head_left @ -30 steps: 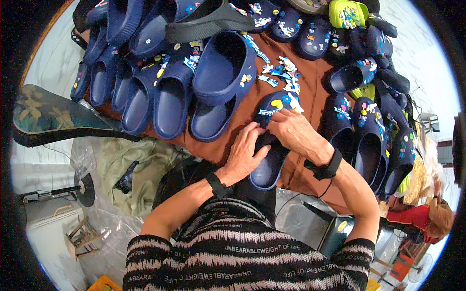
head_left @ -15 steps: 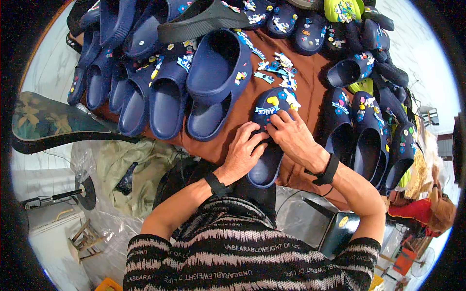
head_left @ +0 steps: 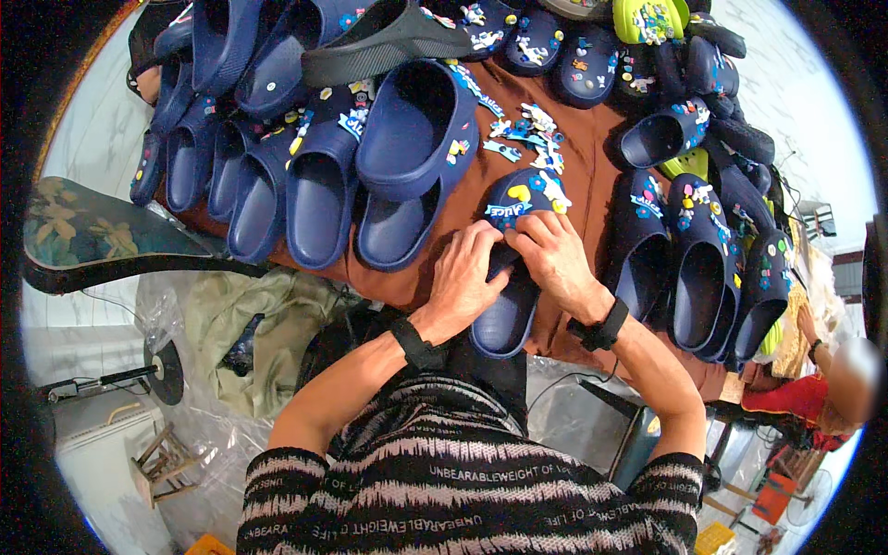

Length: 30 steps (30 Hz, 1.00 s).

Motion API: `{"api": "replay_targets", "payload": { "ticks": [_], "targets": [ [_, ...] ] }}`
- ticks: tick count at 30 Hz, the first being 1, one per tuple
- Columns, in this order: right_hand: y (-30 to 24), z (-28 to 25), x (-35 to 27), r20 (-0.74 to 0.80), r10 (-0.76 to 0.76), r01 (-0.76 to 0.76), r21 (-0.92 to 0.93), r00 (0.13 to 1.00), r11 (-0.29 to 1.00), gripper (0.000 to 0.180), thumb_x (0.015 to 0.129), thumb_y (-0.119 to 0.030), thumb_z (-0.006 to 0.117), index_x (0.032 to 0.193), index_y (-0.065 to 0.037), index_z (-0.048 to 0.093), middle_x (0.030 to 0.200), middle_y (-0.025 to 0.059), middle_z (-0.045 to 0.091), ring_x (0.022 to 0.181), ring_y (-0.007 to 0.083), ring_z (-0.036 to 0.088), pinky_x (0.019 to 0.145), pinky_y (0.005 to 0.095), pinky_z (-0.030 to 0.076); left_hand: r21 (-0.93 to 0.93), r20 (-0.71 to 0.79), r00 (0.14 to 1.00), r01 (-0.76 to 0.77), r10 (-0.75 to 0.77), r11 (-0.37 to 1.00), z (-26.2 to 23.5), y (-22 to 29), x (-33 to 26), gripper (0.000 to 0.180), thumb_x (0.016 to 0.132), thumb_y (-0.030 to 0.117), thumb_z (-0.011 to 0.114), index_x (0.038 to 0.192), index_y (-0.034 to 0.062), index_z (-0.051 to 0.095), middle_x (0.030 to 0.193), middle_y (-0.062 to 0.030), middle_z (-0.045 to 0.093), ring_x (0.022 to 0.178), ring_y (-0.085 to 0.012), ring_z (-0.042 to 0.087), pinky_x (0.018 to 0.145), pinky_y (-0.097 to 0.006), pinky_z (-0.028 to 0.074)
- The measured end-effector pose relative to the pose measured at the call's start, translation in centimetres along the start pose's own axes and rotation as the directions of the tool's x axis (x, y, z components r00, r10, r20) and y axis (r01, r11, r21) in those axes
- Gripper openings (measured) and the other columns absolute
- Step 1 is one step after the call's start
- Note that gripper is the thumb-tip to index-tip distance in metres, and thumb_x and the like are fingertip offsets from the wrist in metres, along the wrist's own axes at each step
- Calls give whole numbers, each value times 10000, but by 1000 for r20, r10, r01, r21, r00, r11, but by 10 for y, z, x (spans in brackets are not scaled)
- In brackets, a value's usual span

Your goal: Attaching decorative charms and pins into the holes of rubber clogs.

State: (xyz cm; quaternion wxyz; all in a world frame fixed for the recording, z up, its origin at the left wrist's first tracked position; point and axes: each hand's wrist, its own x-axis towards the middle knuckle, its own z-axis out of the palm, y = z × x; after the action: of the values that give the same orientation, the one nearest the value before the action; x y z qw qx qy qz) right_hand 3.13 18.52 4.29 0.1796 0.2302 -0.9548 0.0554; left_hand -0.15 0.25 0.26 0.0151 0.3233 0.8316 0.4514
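A navy clog lies on the brown cloth in front of me, toe pointing away. Its upper carries a yellow heart charm, a light blue banner charm and white and blue charms. My left hand grips the upper's left side, fingertips on top and thumb near the foot opening. My right hand is closed over the upper's right side, fingers curled and pressed against it just below the banner. Whatever lies under those fingertips is hidden. Just beyond the toe is a small pile of loose charms.
Navy clogs crowd the cloth's left side, some stacked. More decorated clogs line the right side, with a lime green clog at the back. A dark flowered panel juts out at left. Another person in red is at far right.
My right hand has shifted slightly down toward the foot opening, uncovering more of the banner charm. My left fingers have straightened and drawn closer to the upper's edge. The clog stays in place.
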Motion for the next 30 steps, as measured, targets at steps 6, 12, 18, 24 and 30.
{"api": "replay_targets", "payload": {
  "ticks": [6,12,18,24,30],
  "targets": [
    [0,1,1,-23,93,-90,90,995,992,276,787,-109,622,1056,-59,665,1023,77,611,1023,273,571,914,403,457,94,-46,997,-54,59,994,-1,2,8,501,742,87,756,1184,30,526,1234,-171,544,1154,-376,541,983,-453,455],
    [14,-17,9,70,150,-163,242,986,956,322,754,-23,636,1071,-52,685,1045,116,625,1057,298,586,895,428,483,225,-19,992,-114,122,968,-5,-1,19,420,747,96,752,1108,35,548,1064,-144,588,1026,-355,581,869,-453,470],
    [13,-10,16,165,186,-205,104,968,973,255,772,-51,624,1019,-71,686,984,106,611,994,304,582,845,434,476,318,31,987,-160,158,935,-8,5,31,380,748,125,759,1042,33,536,982,-138,585,951,-344,597,825,-449,478],
    [10,3,13,60,244,-249,100,968,963,258,763,-34,617,1008,-70,690,975,109,610,986,310,577,827,436,475,347,68,977,-212,201,914,-5,3,37,348,744,116,749,1004,29,534,962,-151,582,895,-340,609,775,-441,496],
    [9,-1,18,85,290,-296,59,953,953,328,736,-16,637,1053,-66,702,1020,114,625,1018,320,574,843,438,474,363,71,917,-391,393,846,0,-9,41,278,747,91,728,958,29,557,917,-144,579,871,-334,604,770,-440,496]
  ]
}}
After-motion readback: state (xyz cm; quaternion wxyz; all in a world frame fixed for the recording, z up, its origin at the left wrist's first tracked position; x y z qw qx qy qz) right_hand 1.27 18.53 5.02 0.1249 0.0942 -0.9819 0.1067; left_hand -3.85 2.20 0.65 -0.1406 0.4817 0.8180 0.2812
